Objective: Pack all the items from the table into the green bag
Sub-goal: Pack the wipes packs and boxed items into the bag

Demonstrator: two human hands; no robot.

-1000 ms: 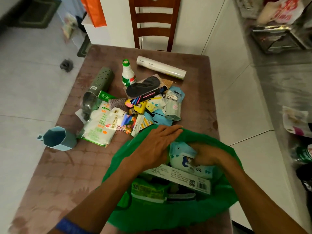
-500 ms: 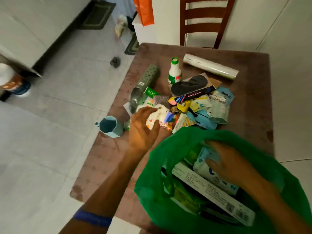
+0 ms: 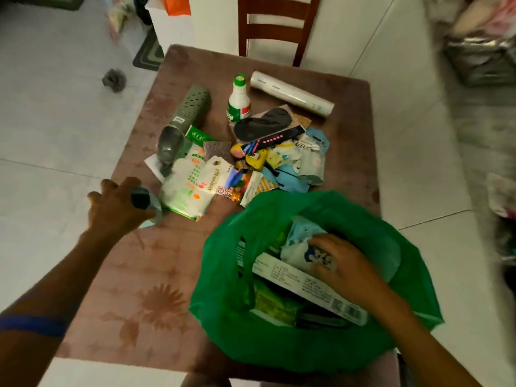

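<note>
So far left, the left hand is at the counter edge with its fingers wrapped round the blue cup, which sits just beside the white packet. Above that a grey perforated bottle lies on its side, its dark end touching the pile. Middle of the counter is the messy heap: a colourful sachet, a yellow thing, a black insole and a light blue pouch, all overlapping. Behind them a white bottle with a green cap stands upright, and a white roll lies flat near the far edge. A wooden chair is behind the counter. Bottom right, the green bag sits open on the near edge, already holding a long white box and some green packs. The right hand is inside it, fingers closed on a blue-and-white packet. Whole shot's a bit blurry
</note>
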